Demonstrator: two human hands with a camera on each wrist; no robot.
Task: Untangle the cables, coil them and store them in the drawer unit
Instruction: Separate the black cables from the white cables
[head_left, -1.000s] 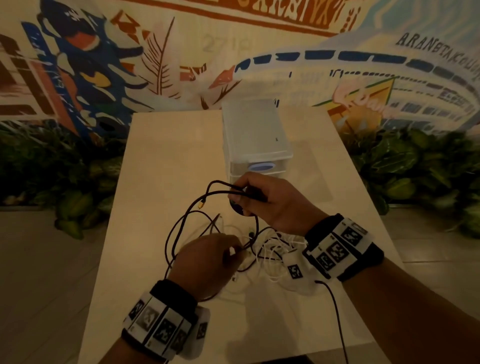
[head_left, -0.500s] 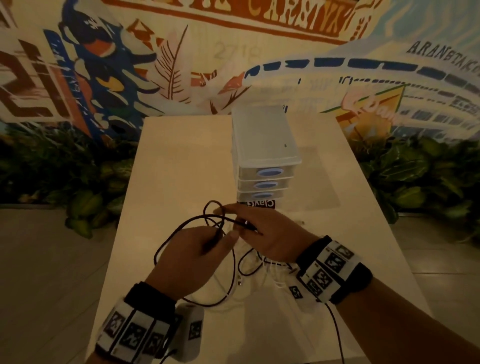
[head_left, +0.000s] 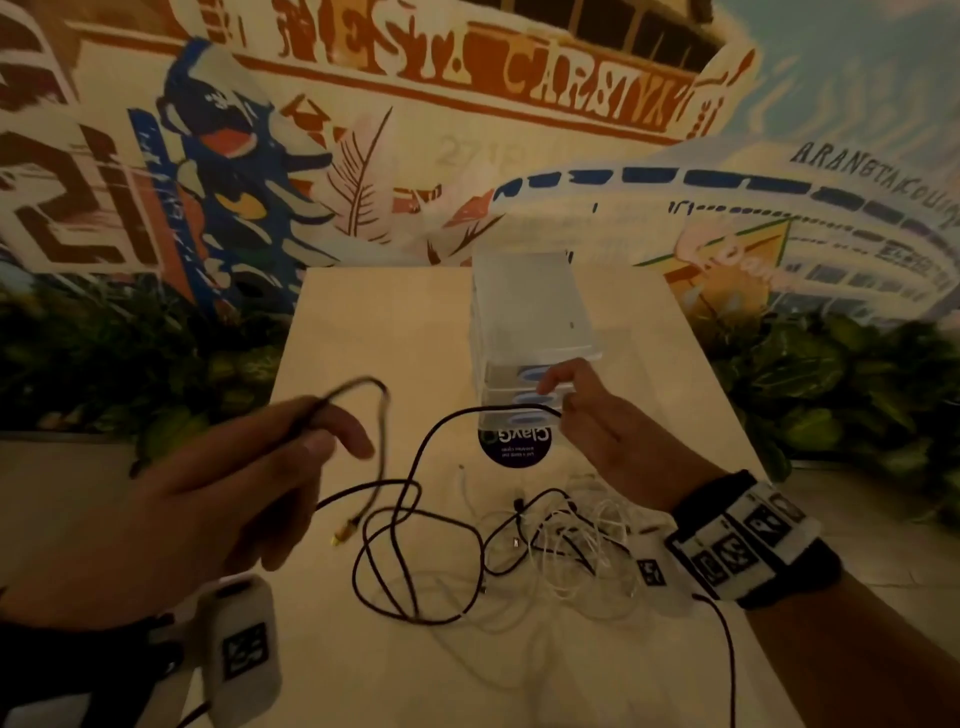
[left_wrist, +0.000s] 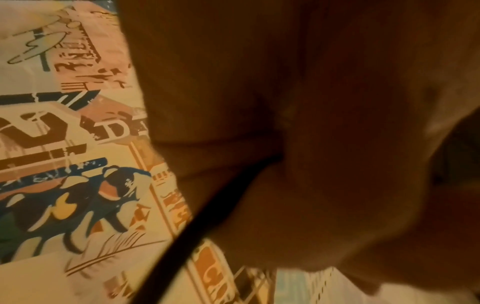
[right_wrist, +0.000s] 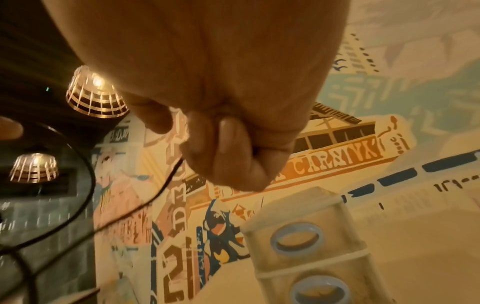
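Observation:
A long black cable (head_left: 415, 519) runs in loose loops over the pale table (head_left: 374, 332); its gold plug (head_left: 343, 532) hangs near the middle. My left hand (head_left: 311, 436) pinches one stretch of it, raised at the left; the left wrist view shows the black cable (left_wrist: 197, 226) leaving my curled fingers. My right hand (head_left: 563, 405) pinches another stretch in front of the clear drawer unit (head_left: 530, 322), whose blue-handled drawers are shut. In the right wrist view the black cable (right_wrist: 166, 181) trails left from my curled fingers. A heap of thin white cables (head_left: 587, 540) lies under my right wrist.
A round dark sticker (head_left: 514, 447) lies on the table in front of the drawer unit (right_wrist: 311, 236). Leafy plants (head_left: 841, 374) flank the table on both sides, and a painted mural wall stands behind it.
My hands have moved apart: the left went left and up with the black cable, the right went toward the drawer unit, so the cable is drawn out between them.

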